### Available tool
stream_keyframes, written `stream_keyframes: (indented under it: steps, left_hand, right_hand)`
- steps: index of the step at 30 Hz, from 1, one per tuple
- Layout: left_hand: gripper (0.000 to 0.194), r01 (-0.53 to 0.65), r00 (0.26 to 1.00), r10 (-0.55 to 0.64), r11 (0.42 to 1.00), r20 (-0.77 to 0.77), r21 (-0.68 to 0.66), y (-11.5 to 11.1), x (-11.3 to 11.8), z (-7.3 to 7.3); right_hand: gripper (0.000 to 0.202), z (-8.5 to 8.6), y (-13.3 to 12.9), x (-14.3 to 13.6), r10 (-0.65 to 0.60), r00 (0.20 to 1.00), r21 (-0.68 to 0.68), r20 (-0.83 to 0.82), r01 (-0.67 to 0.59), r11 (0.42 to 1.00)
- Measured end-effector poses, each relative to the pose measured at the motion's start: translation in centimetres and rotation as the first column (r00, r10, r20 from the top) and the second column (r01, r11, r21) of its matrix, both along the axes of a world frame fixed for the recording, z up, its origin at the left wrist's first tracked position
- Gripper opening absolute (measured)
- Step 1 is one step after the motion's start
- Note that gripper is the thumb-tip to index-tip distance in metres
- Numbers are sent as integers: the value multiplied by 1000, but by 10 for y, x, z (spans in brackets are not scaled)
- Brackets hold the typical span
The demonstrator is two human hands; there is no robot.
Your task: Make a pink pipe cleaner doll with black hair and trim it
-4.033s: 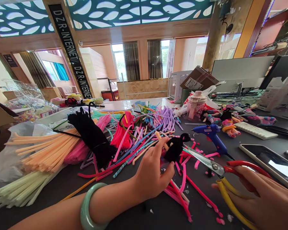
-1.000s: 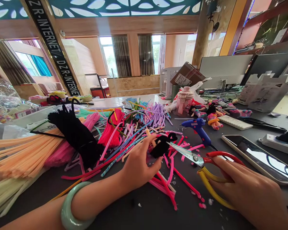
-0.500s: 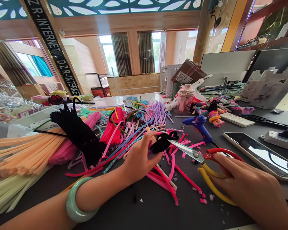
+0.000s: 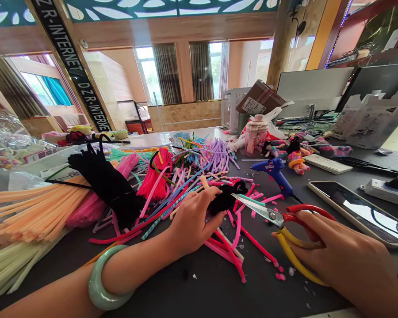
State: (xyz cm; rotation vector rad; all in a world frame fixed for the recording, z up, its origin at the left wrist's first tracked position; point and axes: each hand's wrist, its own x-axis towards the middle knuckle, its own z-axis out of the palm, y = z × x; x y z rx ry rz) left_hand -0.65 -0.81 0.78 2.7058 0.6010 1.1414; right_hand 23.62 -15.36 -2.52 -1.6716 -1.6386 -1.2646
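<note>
Black piece [image 4: 222, 199] within left grip [image 4: 189, 225], scissors [image 4: 272, 215] in right grip [image 4: 346, 251]

Phone [image 4: 358, 212]: lies screen up on the dark desk [image 4: 166, 296], its glass catching reflections.
Power strip [image 4: 380, 194]: white, to the right of the phone, something black resting on it.
Keyboard [image 4: 328, 163]: white, lying beyond the phone.
Bottle [image 4: 256, 136]: pink, lidded, upright, a crumpled plastic bag [image 4: 274, 126] just beside it.
Cardboard box [image 4: 261, 95]: brown, tilted, its white label facing forward.
Monitor [image 4: 313, 92]: pale, with a dark screen [image 4: 381, 84] to its right.
Cartons [image 4: 371, 121]: white, standing in front of the dark screen.
Pillar: bears a black strip [image 4: 64, 48] lettered "DZR-INTERNET".
Back windows: bright, with brown curtains [image 4: 167, 73]; a teal curtain [image 4: 56, 90] farther left.
</note>
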Motion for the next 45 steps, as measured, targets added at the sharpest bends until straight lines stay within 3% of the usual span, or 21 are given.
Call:
stream_keyframes:
  steps: [7, 21, 29, 37, 45]
  left_hand:
    - [24, -24, 1000, 21, 984, 19, 175, -2, 0, -1]
    - [28, 59, 992, -87, 961, 96, 271, -6, 0, 0]
    - [23, 49, 987, -92, 951, 129, 305, -8, 1, -1]
    - [24, 2, 994, -33, 957, 101, 292, -9, 1, -2]
    - [22, 17, 994, -45, 961, 96, 277, -10, 1, 0]
  right_hand:
    - [41, 7, 0, -5, 13, 1000, 16, 28, -14, 1000]
    - [41, 14, 0, -8, 41, 993, 29, 113, -45, 999]
    - [37, 16, -1, -7, 120, 986, 61, 118, -128, 990]
    - [23, 6, 0, 4, 151, 983, 29, 103, -155, 988]
    - [29, 5, 1, 2, 167, 982, -7, 84, -167, 986]
